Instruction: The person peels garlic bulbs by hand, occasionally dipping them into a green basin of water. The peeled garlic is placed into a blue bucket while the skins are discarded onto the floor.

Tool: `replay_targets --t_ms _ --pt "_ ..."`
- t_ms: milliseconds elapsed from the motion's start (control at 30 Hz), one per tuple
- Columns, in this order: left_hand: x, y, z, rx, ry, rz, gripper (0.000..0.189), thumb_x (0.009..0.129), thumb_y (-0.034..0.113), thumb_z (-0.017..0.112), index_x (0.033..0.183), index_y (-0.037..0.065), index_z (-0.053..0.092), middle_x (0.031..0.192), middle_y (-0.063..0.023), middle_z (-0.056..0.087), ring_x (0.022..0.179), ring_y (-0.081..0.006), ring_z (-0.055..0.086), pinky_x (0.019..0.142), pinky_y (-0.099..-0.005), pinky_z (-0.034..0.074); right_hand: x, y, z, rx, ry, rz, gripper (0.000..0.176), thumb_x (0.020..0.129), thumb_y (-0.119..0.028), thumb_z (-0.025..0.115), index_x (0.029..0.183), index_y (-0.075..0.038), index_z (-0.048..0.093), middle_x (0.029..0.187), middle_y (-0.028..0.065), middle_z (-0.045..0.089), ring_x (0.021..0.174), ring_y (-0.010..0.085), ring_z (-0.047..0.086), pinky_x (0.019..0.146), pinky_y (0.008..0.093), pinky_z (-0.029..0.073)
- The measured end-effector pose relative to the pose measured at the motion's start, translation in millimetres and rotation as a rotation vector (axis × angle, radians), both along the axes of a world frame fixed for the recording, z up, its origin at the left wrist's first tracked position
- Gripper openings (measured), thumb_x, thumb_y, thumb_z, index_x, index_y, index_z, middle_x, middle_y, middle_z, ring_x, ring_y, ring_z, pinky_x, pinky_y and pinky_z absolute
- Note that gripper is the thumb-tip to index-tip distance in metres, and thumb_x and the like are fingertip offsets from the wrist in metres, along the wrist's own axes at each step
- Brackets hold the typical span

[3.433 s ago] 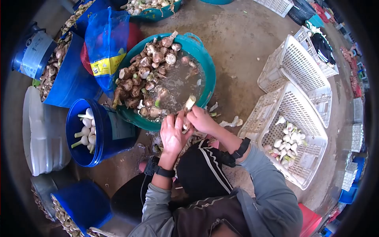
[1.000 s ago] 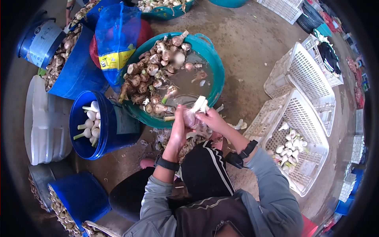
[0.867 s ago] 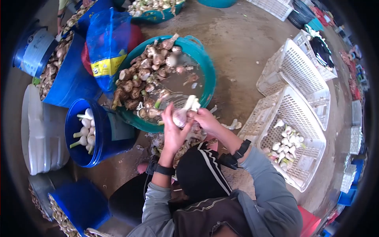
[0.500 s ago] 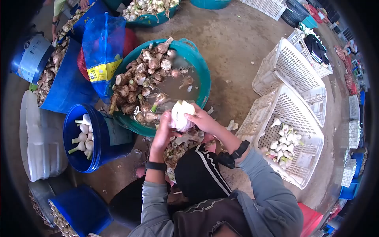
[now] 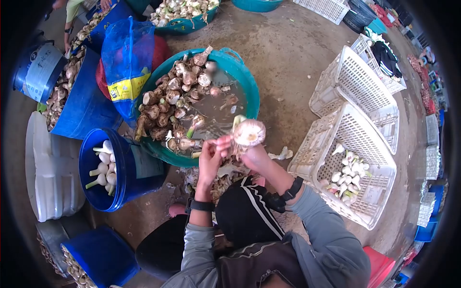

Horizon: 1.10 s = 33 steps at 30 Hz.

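Observation:
My right hand holds a garlic bulb with its root end turned up toward the camera. My left hand pinches a strip of skin at the bulb's left side, over a heap of peelings by my knee. Just beyond the hands stands a teal tub of muddy water piled with dirty garlic bulbs.
A blue bucket with peeled bulbs stands at my left. White plastic crates at my right hold more peeled bulbs. A blue bag, blue bins of garlic and another person's arm lie at upper left.
The bulb has been turned in my hands from stem up to root end up. My left hand has shifted from cupping it to pulling skin off its side.

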<state>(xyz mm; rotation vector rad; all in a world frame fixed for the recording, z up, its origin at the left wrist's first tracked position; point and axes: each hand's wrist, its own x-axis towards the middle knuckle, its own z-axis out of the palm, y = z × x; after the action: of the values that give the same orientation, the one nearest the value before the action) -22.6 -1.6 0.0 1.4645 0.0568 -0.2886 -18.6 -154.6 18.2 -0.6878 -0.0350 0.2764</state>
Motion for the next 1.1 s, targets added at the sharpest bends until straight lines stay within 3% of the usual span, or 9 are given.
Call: replay_targets --t_ms 67,133,200,333,467,667,800,933,1100 --pt "-1.2 11.4 -14.5 0.103 0.006 0.081 0.022 0.089 0.010 0.054 0.111 0.007 0.052 0.089 -0.0013 0.055 0.077 -0.0090 0.054 0.060 -0.0215 0.045 13.2 -12.9 4.6 -0.199 -0.028 -0.240 0.019 0.092 -0.014 0.049 0.104 -0.002 0.054 0.097 0.0137 0.064 0.081 0.0228 0.064 0.068 0.0308 0.052" --pt "-10.4 24.6 -0.3 1.084 -0.491 0.036 0.041 0.082 0.023 0.065 0.119 0.012 0.055 0.115 -0.0168 0.051 0.108 -0.0268 0.048 0.091 -0.0392 0.040 22.8 -30.9 -8.6 -0.771 -0.086 -0.421 0.021 0.092 -0.015 0.048 0.106 0.000 0.056 0.093 0.0119 0.064 0.076 0.0192 0.062 0.067 0.0285 0.049" --pt "-15.3 22.8 26.0 1.198 -0.533 -0.048 0.049 0.080 0.026 0.066 0.124 0.010 0.051 0.126 -0.0225 0.043 0.118 -0.0358 0.040 0.100 -0.0443 0.032 28.3 -34.8 -8.8 -0.860 -0.086 -0.449 0.022 0.093 -0.015 0.047 0.107 0.001 0.055 0.091 0.0113 0.063 0.075 0.0181 0.060 0.068 0.0289 0.048" --pt "-10.5 -1.5 46.7 -0.051 -0.101 -0.195 0.078 0.088 0.031 0.060 0.142 0.011 0.008 0.130 -0.0147 0.040 0.106 -0.0266 0.053 0.082 -0.0367 0.049 10.8 -13.3 23.9 -0.993 -0.182 -0.327 0.024 0.094 -0.012 0.045 0.111 0.001 0.053 0.093 0.0133 0.061 0.079 0.0179 0.059 0.074 0.0304 0.047" --pt "-14.7 -21.8 55.1 -0.231 0.109 0.108 0.055 0.094 0.028 0.050 0.134 0.011 0.015 0.122 -0.0122 0.045 0.093 -0.0201 0.058 0.064 -0.0295 0.053 0.4 -5.3 39.2 -1.337 -0.927 -0.419 0.029 0.087 -0.006 0.051 0.114 0.000 0.053 0.113 0.0166 0.057 0.102 0.0290 0.057 0.088 0.0367 0.044" --pt "-8.4 -23.8 29.6 -0.205 0.022 0.413 0.028 0.090 0.024 0.058 0.108 0.009 0.042 0.084 -0.0038 0.054 0.059 -0.0068 0.051 0.040 -0.0188 0.038 -6.9 4.6 31.7 -1.036 -0.488 -0.212 0.025 0.091 -0.012 0.049 0.113 -0.001 0.055 0.102 0.0129 0.062 0.095 0.0273 0.061 0.083 0.0342 0.047" --pt "-12.3 -13.9 37.9 -0.089 -0.120 0.192 0.036 0.086 0.022 0.063 0.111 0.010 0.041 0.097 -0.0059 0.053 0.077 -0.0108 0.053 0.062 -0.0223 0.046 15.7 -6.4 24.1 -0.172 0.035 -0.135 0.023 0.097 -0.023 0.038 0.101 -0.004 0.051 0.086 0.0114 0.063 0.080 0.0173 0.063 0.068 0.0317 0.051" --pt "-4.8 -0.8 43.6 -0.087 -0.106 -0.086 0.048 0.088 0.030 0.060 0.124 0.003 0.043 0.107 -0.0081 0.053 0.096 -0.0139 0.051 0.084 -0.0271 0.043 23.9 -15.8 18.4 0.081 0.189 -0.016 0.021 0.097 -0.023 0.034 0.092 -0.007 0.046 0.074 0.0093 0.059 0.069 0.0183 0.060 0.062 0.0324 0.051" --pt "9.2 3.9 15.1 -0.488 0.178 0.147 0.038 0.097 0.026 0.042 0.125 0.000 0.043 0.113 -0.0112 0.056 0.105 -0.0201 0.055 0.093 -0.0359 0.042 21.1 -10.2 12.7 0.130 0.163 0.091 0.019 0.097 -0.021 0.035 0.088 -0.009 0.046 0.065 0.0000 0.045 0.056 0.0098 0.043 0.053 0.0269 0.038"
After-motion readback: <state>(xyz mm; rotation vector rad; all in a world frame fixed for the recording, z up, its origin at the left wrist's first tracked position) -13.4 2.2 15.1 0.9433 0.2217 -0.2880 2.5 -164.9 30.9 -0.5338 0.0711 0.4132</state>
